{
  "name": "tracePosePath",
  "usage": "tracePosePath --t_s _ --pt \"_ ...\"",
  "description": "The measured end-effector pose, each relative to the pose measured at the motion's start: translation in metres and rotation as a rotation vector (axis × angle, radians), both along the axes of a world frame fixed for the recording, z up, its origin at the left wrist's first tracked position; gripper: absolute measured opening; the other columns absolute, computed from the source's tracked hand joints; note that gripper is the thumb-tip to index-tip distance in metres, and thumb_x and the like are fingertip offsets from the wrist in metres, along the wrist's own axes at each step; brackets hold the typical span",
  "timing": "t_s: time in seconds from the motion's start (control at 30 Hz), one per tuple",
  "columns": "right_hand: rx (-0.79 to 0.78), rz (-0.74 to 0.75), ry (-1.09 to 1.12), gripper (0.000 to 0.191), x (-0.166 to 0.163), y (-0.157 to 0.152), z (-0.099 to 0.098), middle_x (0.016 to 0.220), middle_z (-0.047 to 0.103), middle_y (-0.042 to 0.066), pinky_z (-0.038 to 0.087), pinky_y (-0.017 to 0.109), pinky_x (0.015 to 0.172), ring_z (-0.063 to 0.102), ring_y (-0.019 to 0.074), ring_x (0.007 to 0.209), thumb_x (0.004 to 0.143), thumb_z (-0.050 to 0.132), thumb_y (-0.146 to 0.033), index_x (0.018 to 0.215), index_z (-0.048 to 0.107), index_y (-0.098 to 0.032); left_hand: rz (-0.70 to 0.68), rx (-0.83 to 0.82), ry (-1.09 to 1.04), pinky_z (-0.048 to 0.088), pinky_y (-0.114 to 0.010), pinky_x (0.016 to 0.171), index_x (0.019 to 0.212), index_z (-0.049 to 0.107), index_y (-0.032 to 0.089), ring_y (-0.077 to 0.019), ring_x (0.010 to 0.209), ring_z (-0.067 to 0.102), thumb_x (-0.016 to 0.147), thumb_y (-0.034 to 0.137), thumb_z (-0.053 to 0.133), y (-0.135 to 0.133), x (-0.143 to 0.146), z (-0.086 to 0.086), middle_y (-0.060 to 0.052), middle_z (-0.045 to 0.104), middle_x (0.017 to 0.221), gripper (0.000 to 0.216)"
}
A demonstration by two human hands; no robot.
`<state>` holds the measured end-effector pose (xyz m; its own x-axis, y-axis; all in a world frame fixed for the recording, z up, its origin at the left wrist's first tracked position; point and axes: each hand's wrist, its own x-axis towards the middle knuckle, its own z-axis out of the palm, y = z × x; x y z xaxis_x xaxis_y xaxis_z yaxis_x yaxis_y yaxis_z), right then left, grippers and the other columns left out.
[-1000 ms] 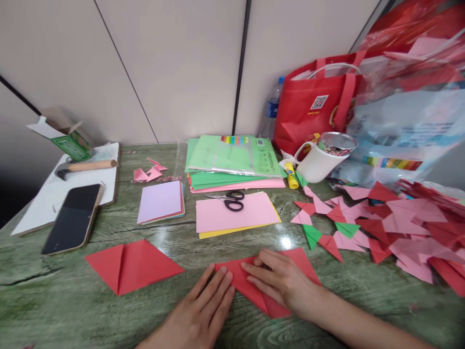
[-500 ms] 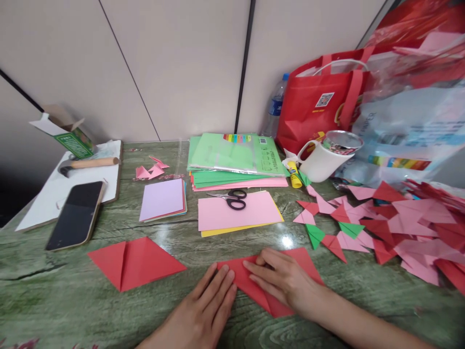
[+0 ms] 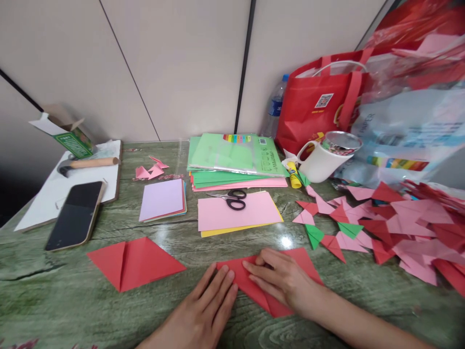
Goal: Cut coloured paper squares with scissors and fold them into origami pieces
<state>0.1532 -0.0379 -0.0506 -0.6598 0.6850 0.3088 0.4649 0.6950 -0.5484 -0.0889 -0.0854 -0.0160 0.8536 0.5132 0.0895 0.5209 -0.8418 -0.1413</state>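
A partly folded sheet of red paper [image 3: 269,295] lies on the table under both hands. My left hand [image 3: 203,305] rests with its fingers stretched flat at the paper's left corner, fingertips touching it. Bent over the middle of the same sheet, my right hand [image 3: 281,281] has its fingers pressed together on a folded flap; its palm covers part of the right side. To the left is a second folded red paper [image 3: 145,264], a diamond shape with a raised crease, untouched.
Behind the hands lie scissors [image 3: 236,199] on pink paper [image 3: 218,213], a lilac paper stack [image 3: 162,198] and green paper packs [image 3: 225,155]. A phone [image 3: 76,213] and hammer [image 3: 90,163] are left. Folded paper pieces [image 3: 410,223], a glue stick [image 3: 294,174] and white mug [image 3: 323,162] stand right.
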Motion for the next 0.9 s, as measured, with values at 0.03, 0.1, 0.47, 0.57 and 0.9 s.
tracePosePath --t_s 0.03,0.1,0.47,0.57,0.9 --pt "-0.002 0.007 -0.005 0.026 0.0 0.0 0.001 0.082 0.057 0.006 0.054 0.024 0.065 0.059 0.0142 0.075 0.094 0.042 -0.022 0.11 0.063 -0.017 -0.004 0.003 -0.015 0.031 -0.042 0.105 0.133 0.041 0.006 -0.0299 0.129 0.035 0.082 0.013 0.043 0.0 0.0 -0.002 -0.013 0.045 0.137 0.052" --pt "-0.01 0.021 -0.011 0.027 0.0 0.001 0.002 0.082 0.057 0.007 0.054 0.025 0.064 0.058 0.0146 0.074 0.094 0.042 -0.022 0.109 0.063 -0.016 -0.022 0.018 -0.05 0.029 -0.043 0.106 0.134 0.04 0.005 -0.0309 0.131 0.032 0.083 0.016 0.043 0.001 -0.001 -0.005 -0.015 0.043 0.138 0.052" --pt "0.013 0.012 0.068 0.024 -0.002 0.007 0.0 0.074 0.058 0.006 0.048 0.026 0.06 0.054 0.0141 0.067 0.092 0.048 -0.025 0.101 0.068 -0.015 0.127 0.054 -0.09 0.045 -0.032 0.094 0.13 0.044 0.004 -0.0277 0.124 0.044 0.088 0.032 0.047 0.003 -0.003 -0.013 -0.016 0.049 0.134 0.051" --pt "0.026 0.01 0.092 0.024 -0.003 0.008 0.001 0.072 0.057 0.005 0.046 0.025 0.058 0.053 0.0133 0.065 0.091 0.048 -0.026 0.097 0.069 -0.014 0.122 0.063 -0.107 0.046 -0.031 0.093 0.126 0.047 0.002 -0.0261 0.12 0.048 0.089 0.036 0.046 0.005 -0.003 -0.011 -0.016 0.052 0.13 0.051" --pt "0.076 0.033 0.039 0.036 -0.003 0.009 -0.003 0.069 0.054 0.005 0.043 0.023 0.056 0.052 0.0127 0.061 0.095 0.04 -0.033 0.092 0.07 -0.014 0.113 0.048 -0.072 0.051 -0.036 0.087 0.117 0.054 -0.001 -0.0309 0.111 0.056 0.083 0.059 0.039 0.004 0.004 -0.008 -0.022 0.058 0.119 0.071"
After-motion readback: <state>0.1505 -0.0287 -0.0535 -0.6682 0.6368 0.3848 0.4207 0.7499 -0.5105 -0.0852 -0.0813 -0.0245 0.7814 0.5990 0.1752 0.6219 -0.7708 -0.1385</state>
